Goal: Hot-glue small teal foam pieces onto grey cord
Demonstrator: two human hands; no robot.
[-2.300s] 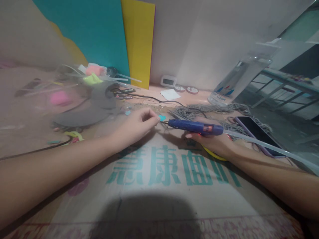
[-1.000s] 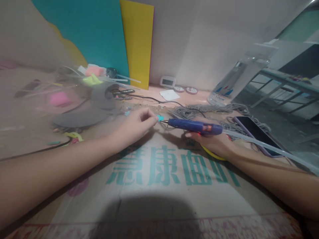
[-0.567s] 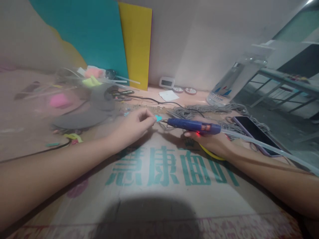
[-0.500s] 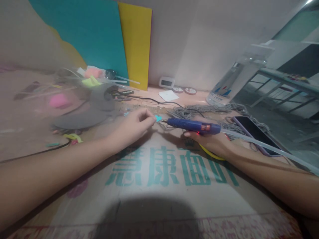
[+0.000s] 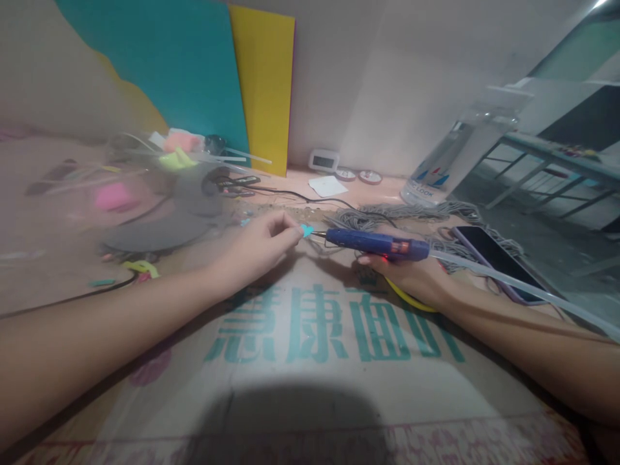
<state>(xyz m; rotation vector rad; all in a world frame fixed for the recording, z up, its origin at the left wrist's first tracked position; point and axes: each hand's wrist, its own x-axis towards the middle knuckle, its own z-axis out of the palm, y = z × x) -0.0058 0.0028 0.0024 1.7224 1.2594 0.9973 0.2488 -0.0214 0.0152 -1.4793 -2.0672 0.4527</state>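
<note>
Between thumb and fingers, my left hand (image 5: 271, 240) pinches a small turquoise piece (image 5: 307, 230); its exact kind is too small to make out. My right hand (image 5: 407, 271) is wrapped round a blue hot glue gun (image 5: 371, 244), held sideways with a small red light glowing. The gun's metal nozzle points left and its tip meets or almost meets the turquoise piece. A long translucent glue stick (image 5: 513, 284) sticks out of the gun's rear end. Most fingers of my right hand are hidden behind the gun.
Grey cord (image 5: 455, 210) lies in bundles beyond my right hand, beside a phone (image 5: 498, 263). A clear bottle (image 5: 450, 155) stands at the back right, a small digital clock (image 5: 324, 159) by the wall. Clay-like lumps (image 5: 116, 196) and tools clutter the left. Printed sheeting covers the table.
</note>
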